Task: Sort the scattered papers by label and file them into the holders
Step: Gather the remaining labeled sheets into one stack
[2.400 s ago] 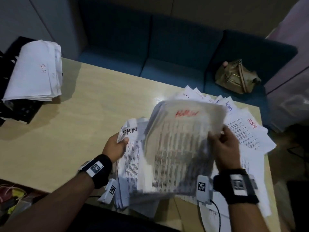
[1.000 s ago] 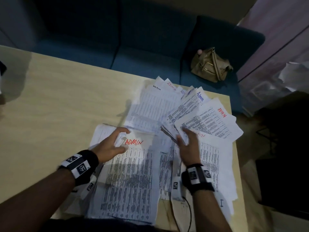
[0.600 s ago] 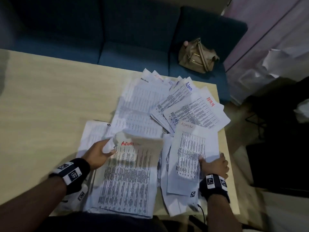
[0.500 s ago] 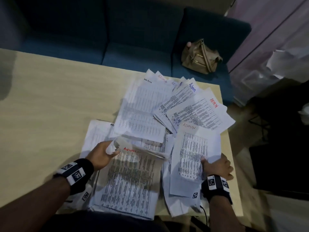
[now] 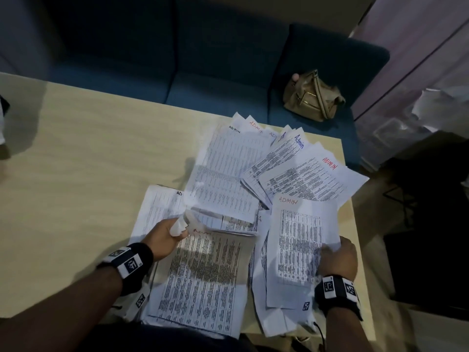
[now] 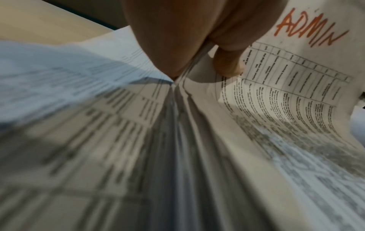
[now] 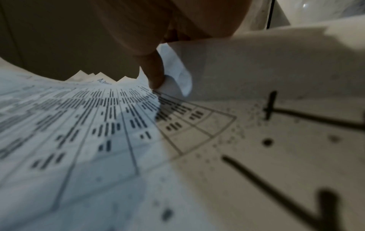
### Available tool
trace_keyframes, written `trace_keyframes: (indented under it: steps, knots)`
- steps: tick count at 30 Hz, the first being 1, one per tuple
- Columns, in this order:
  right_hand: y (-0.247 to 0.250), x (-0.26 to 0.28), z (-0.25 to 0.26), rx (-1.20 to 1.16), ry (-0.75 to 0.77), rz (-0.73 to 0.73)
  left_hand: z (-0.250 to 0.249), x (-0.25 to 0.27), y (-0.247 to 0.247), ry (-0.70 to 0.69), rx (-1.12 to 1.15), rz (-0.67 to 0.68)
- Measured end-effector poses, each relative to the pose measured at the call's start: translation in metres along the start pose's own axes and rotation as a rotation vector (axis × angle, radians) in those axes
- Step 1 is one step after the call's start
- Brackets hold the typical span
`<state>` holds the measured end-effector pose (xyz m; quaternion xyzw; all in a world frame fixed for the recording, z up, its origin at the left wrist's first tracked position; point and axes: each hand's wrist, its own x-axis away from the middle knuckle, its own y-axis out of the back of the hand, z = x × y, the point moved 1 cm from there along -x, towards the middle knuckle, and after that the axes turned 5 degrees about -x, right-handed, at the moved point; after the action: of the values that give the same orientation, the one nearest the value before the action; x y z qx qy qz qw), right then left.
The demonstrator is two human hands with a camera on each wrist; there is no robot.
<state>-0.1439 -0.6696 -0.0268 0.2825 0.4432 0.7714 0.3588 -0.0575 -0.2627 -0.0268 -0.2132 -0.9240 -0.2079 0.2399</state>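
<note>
White printed papers (image 5: 228, 171) marked ADMIN are lying fanned across the pale wood tabletop (image 5: 83, 158). The left hand (image 5: 165, 236) is pinching the curled top corner of a near stack (image 5: 203, 278), thumb above and fingers (image 6: 227, 62) beneath the sheets, its grip grasping that stack. The right hand (image 5: 337, 255) is pinching the right edge of a single ADMIN sheet (image 5: 299, 240) lying over other pages, its grip grasping the sheet. Beyond the tabletop, a tan handbag (image 5: 312, 97) is sitting on a dark blue sofa (image 5: 203, 59).
</note>
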Motion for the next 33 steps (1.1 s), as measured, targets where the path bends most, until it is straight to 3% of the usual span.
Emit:
trace_keyframes:
  steps: [4,10,13,16,20,28,31,33]
  knots:
    - [0.008,-0.004,-0.001,-0.015,0.005,-0.094,-0.002,-0.002,0.008,-0.009,-0.043,-0.038]
    - [0.032,-0.047,0.023,-0.327,-0.151,-0.163,-0.006,-0.012,0.027,0.032,0.109,-0.315]
    - [0.026,-0.076,0.045,-0.273,-0.277,-0.080,-0.009,-0.014,0.034,0.142,0.070,-0.383]
    - [0.015,-0.090,0.059,-0.192,-0.342,0.074,-0.006,-0.014,0.034,0.188,-0.047,-0.304]
    - [-0.001,-0.097,0.074,-0.197,-0.260,0.175,-0.002,-0.016,0.032,0.208,-0.186,-0.228]
    - [0.007,-0.095,0.101,-0.196,-0.168,-0.092,-0.001,-0.024,0.031,0.218,-0.218,-0.286]
    - [0.022,-0.089,0.111,-0.449,-0.156,-0.223,0.004,-0.025,0.031,0.243,-0.161,-0.294]
    - [0.037,-0.082,0.116,-0.596,0.011,-0.258,0.001,-0.025,0.032,0.249,-0.084,-0.308]
